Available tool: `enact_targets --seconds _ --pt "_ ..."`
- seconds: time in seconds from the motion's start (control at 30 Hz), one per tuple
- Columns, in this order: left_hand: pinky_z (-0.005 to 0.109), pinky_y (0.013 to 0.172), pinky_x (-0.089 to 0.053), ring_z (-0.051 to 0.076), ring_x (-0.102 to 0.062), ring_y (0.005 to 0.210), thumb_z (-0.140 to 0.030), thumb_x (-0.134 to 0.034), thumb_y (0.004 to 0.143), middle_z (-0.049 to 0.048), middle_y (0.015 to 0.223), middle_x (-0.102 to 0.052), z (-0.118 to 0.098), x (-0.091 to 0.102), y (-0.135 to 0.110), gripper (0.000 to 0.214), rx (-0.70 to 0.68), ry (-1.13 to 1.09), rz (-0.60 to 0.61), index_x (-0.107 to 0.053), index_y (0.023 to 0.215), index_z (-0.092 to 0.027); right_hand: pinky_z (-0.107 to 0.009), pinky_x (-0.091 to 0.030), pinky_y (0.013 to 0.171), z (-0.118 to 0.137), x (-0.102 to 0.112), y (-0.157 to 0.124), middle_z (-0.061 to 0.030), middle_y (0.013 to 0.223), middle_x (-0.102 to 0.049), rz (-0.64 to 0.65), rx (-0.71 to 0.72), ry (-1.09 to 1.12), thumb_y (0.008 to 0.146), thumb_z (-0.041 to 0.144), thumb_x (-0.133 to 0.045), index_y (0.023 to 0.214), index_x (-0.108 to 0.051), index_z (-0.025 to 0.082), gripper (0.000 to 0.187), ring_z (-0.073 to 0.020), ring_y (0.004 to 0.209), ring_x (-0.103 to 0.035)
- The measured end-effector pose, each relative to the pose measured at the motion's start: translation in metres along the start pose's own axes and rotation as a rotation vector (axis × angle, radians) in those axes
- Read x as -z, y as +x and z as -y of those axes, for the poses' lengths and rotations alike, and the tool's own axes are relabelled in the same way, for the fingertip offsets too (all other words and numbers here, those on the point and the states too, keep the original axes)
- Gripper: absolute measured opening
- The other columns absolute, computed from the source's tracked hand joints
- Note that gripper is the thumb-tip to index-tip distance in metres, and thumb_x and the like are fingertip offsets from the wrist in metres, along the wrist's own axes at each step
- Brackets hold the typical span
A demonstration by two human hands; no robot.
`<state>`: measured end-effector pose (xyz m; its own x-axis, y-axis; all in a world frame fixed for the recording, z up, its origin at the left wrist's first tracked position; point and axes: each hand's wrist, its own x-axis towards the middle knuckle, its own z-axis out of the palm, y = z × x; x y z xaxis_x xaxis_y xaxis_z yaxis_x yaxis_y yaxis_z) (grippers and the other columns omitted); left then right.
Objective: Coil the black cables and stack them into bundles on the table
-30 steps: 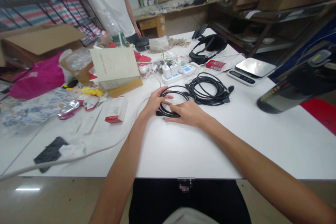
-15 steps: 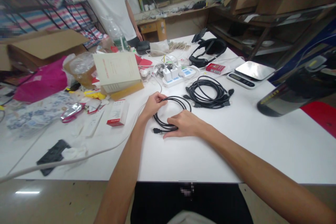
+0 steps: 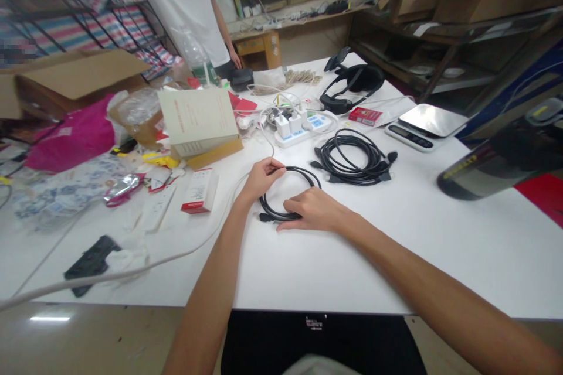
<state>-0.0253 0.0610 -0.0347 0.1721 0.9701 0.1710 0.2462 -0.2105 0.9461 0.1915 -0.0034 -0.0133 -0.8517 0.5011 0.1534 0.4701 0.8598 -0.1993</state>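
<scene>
Head view, clock taken from the centre of the near coil (image 3: 271, 211). The coil lies on the counter (image 3: 325, 269), its plug (image 3: 266, 217) at 8 o'clock. Left hand (image 3: 265, 179), 11 o'clock: grip narrow, thumb and fingertips pinching the upper strands. Right hand (image 3: 310, 210), 4 o'clock: grip holding the lower strands between thumb and forefinger; pressure cannot be told. The far coil (image 3: 368, 171) sits apart at 2 o'clock, the power strip (image 3: 292, 137) at 12. Step in hand, as judged: gathering cable into even loops. The next move would call for aligned strands, with neither grip released prematurely.
</scene>
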Motion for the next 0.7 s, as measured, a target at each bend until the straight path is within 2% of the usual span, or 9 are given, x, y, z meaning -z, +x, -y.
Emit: enact_targets --seconds 0.17,0.3,0.4,0.53,0.7 --pt "0.032 0.083 -0.054 0.017 -0.069 0.084 -0.037 -0.079 0.085 0.0047 0.089 -0.075 0.0025 -0.0019 0.0005 0.023 -0.021 0.021 -0.040 -0.068 0.089 -0.017 -0.033 -0.015 0.063 0.0002 -0.0028 0.0002 -0.0041 0.076 -0.071 -0.021 0.006 -0.012 0.106 0.071 -0.047 0.088 -0.064 0.017 0.060 -0.0132 0.060 -0.049" --pt "0.031 0.079 -0.055 0.016 -0.068 0.081 -0.034 -0.076 0.086 0.0029 0.084 -0.072 0.0038 -0.0048 0.0014 0.020 -0.012 0.005 -0.064 -0.064 0.087 -0.018 -0.033 -0.015 0.064 0.0005 -0.0050 0.0005 -0.0039 0.077 -0.072 -0.040 -0.005 -0.022 0.109 0.063 -0.048 0.092 -0.066 0.017 0.052 -0.0130 0.062 -0.050" --pt "0.031 0.079 -0.057 0.018 -0.070 0.086 -0.031 -0.073 0.087 0.0045 0.088 -0.074 0.0041 -0.0063 0.0023 0.016 -0.024 -0.003 -0.068 -0.067 0.092 -0.018 -0.033 -0.014 0.065 0.0008 -0.0060 0.0010 -0.0040 0.076 -0.072 -0.051 -0.015 -0.032 0.109 0.061 -0.049 0.092 -0.067 0.017 0.050 -0.0128 0.063 -0.049" --pt "0.034 0.089 -0.058 0.021 -0.074 0.099 -0.027 -0.065 0.093 0.0103 0.112 -0.080 0.0019 -0.0063 0.0023 0.025 -0.068 0.076 -0.014 -0.078 0.112 -0.016 -0.033 -0.014 0.064 0.0012 -0.0071 0.0018 -0.0037 0.075 -0.070 -0.056 -0.041 -0.030 0.108 0.061 -0.050 0.088 -0.067 0.017 0.051 -0.0122 0.061 -0.046" --pt "0.039 0.101 -0.056 0.025 -0.076 0.108 -0.028 -0.069 0.092 0.0124 0.116 -0.082 -0.0020 -0.0062 0.0006 0.024 -0.103 0.103 0.001 -0.081 0.109 -0.016 -0.033 -0.014 0.064 -0.0010 -0.0100 0.0017 -0.0035 0.073 -0.069 -0.067 -0.034 -0.030 0.109 0.063 -0.048 0.087 -0.066 0.017 0.053 -0.0123 0.060 -0.045"
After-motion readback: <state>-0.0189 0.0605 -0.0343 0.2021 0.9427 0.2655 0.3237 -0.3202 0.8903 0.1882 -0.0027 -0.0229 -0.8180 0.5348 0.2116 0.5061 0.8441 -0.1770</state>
